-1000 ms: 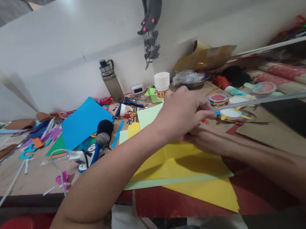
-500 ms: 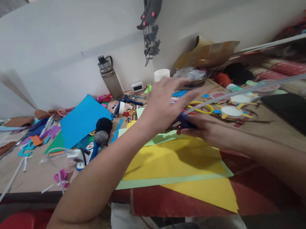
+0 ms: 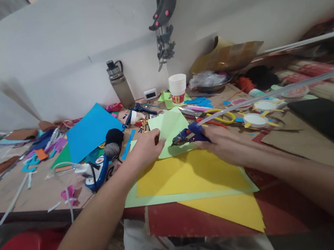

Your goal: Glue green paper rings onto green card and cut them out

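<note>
In my right hand (image 3: 219, 144) is a dark blue hot glue gun (image 3: 190, 134), its nozzle pointing left and low over a light green sheet of paper (image 3: 168, 124). A long clear glue stick (image 3: 244, 101) sticks out of its back toward the right, and a small red light glows on its side. My left hand (image 3: 147, 150) has its fingers curled at the left edge of the light green paper, the thumb over it; the fingertips are partly hidden. Beneath lie yellow sheets (image 3: 168, 178) with a larger light green sheet between them.
Behind are a stack of paper cups (image 3: 177, 85), a water bottle (image 3: 121, 86) and a small digital clock (image 3: 150, 94). Yellow-handled scissors (image 3: 224, 116) and a black phone-like slab (image 3: 331, 122) lie right. Blue paper (image 3: 91, 131), yarn balls (image 3: 113, 138) and scraps spread left.
My left hand has come down and left from above the glue gun to the light green paper's edge. The glue gun, now uncovered, has its nozzle over the paper.
</note>
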Demonstrator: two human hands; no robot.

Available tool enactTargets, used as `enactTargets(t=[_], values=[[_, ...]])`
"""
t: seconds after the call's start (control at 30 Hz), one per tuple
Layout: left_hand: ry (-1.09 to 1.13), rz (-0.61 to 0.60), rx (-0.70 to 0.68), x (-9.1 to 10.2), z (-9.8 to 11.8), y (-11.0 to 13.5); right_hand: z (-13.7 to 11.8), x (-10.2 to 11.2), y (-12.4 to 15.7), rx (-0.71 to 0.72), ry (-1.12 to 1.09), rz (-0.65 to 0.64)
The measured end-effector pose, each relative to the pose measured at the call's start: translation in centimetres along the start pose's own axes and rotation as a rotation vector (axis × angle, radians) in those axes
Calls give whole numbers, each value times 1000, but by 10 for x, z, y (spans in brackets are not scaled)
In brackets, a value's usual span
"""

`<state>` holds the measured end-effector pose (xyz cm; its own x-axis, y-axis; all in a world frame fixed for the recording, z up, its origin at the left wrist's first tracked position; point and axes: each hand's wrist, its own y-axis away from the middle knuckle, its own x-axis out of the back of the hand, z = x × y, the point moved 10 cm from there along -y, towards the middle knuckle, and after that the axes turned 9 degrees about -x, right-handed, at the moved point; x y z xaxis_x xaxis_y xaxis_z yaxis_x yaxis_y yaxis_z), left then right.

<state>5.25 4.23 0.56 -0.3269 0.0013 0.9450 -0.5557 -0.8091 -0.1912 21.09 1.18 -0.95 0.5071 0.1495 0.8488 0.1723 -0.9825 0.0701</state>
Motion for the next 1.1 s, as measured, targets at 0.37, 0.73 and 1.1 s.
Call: enactTargets(t=[0.37, 0.73, 1.1], values=[[-10, 24, 122, 0, -17, 5, -23, -14, -3, 84, -93, 25], [61, 20, 154, -1, -9, 12, 0, 4, 7, 25, -28, -15], [76, 38, 90, 0, -4, 10, 19, 18, 8, -108, 81, -42]])
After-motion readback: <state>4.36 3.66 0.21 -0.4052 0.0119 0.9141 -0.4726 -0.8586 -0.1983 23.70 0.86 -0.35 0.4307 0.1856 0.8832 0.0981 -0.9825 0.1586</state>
